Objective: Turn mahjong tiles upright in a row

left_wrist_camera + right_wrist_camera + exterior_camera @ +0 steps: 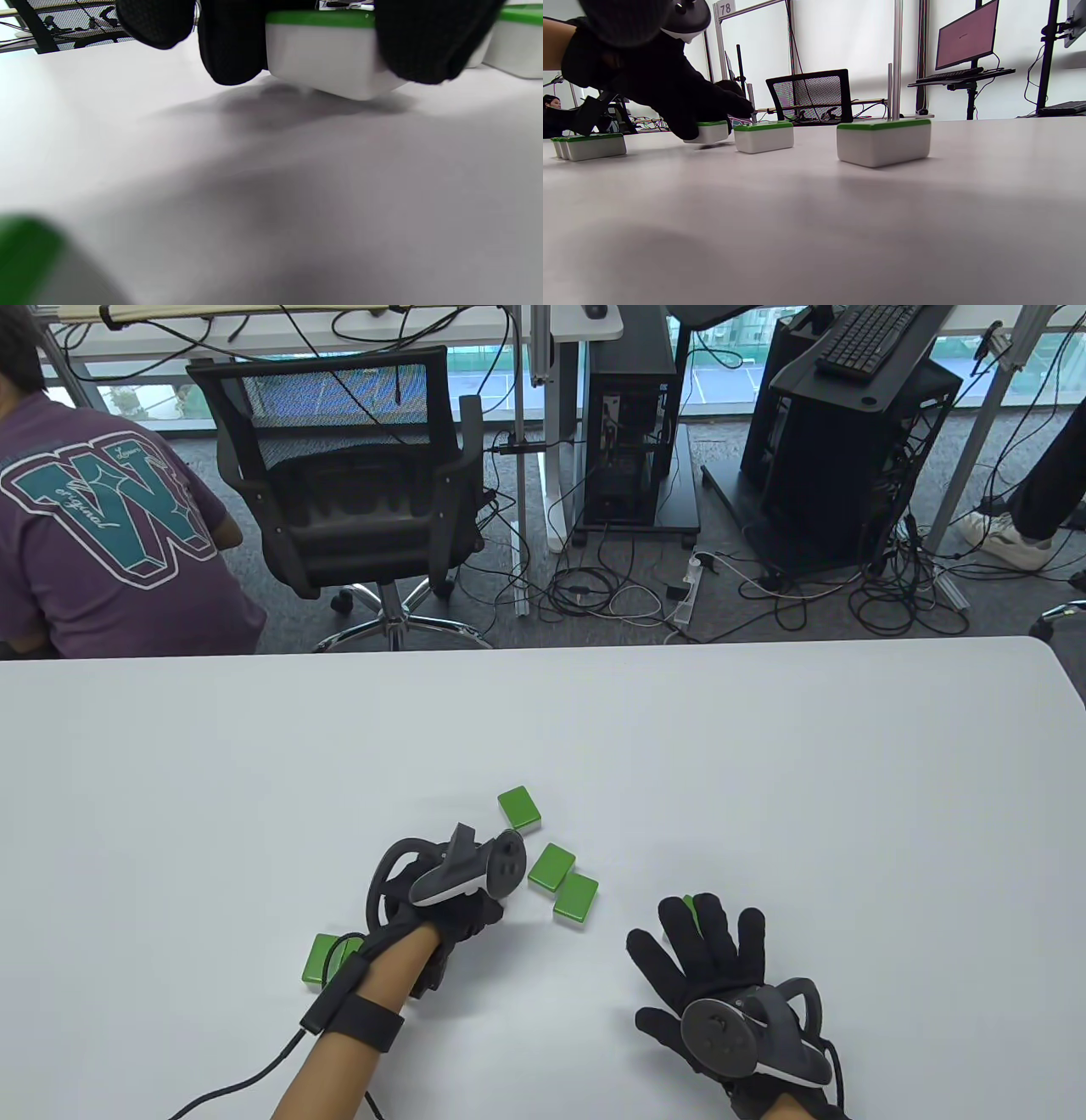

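White matte table (254, 746), rounded corner at 2 o'clock. Green-backed, white-bodied mahjong tiles are laid flat on it, green side up. One rectangular tile (520, 807) is set at 12 o'clock of the cluster. Two tiles (551, 867) (576, 898) are placed just beside each other at centre, corners near touching. One tile (322, 959) is seen at 8 o'clock, partly covered by a forearm. Another green tile (691, 904) at 4 o'clock is mostly hidden under gloved fingers. In the left wrist view, one tile (326, 55) is tilted, one edge raised off the surface.
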`<state>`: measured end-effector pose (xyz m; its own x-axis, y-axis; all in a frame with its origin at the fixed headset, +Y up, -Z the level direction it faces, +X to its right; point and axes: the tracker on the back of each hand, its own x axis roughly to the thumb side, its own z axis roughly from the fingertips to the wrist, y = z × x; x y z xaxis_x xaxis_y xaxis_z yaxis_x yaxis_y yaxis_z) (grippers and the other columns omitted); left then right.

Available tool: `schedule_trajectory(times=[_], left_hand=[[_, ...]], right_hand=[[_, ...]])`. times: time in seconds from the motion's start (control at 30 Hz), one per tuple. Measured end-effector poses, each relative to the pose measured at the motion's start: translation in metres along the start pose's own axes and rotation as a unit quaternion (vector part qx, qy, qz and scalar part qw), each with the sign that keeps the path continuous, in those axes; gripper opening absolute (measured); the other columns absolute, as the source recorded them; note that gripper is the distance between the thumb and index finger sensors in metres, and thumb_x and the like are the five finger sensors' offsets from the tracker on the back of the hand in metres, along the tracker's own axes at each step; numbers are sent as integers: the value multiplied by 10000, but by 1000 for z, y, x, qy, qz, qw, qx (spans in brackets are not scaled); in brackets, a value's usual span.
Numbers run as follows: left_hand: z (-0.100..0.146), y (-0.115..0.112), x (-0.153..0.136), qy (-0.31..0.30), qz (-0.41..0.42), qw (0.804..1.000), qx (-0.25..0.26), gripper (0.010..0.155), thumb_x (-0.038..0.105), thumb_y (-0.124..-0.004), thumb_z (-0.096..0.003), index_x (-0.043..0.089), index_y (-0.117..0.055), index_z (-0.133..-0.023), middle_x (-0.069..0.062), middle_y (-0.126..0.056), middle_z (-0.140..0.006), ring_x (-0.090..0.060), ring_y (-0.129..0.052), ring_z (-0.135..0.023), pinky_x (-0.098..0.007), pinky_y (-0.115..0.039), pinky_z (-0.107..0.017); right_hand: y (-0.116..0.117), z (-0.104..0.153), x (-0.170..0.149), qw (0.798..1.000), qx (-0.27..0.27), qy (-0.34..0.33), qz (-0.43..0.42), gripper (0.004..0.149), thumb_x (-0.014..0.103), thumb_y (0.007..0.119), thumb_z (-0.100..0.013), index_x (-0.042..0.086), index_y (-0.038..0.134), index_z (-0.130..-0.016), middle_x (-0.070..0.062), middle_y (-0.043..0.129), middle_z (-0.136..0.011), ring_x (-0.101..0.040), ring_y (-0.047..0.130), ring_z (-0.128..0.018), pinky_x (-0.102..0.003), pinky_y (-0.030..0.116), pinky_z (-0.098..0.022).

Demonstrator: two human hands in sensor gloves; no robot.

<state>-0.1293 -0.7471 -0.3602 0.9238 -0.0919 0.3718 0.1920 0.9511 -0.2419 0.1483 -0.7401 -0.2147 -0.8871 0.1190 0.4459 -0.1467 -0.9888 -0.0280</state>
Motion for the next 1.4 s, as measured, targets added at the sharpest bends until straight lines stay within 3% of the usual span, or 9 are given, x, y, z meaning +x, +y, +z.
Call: schedule_trajectory(times=[0.27,0.57,1.4], left_hand=[[46,-5,-24,-104,19,994,19,868,519,-859,-294,411,-400,-1022,44,-712,-1054,-233,-853,-923,-537,-675,-727],[71,-31,-31,-153,-3,988,3,864,526,-857,-288,414,-410,-1019,68,-701,-1061,-214,-828,-956,-535,-659,-743],[87,-47,-33,-135,-36,990,-6,846,556,-793,-319,443,-333,-1020,94,-544,-1134,-220,-644,-1076,-551,-580,-781]], right_hand=[[1,0,-1,1000,7,6,0,788,598,618,-473,452,50,-1000,30,-100,-1106,-355,-120,-965,-660,10,-671],[1,-1,-2,1000,11,6,-1,789,598,617,-473,452,49,-1000,32,-100,-1106,-354,-120,-966,-660,9,-672],[4,-2,-1,1000,24,7,-3,788,600,616,-472,452,51,-1001,30,-98,-1107,-355,-117,-966,-661,11,-672]])
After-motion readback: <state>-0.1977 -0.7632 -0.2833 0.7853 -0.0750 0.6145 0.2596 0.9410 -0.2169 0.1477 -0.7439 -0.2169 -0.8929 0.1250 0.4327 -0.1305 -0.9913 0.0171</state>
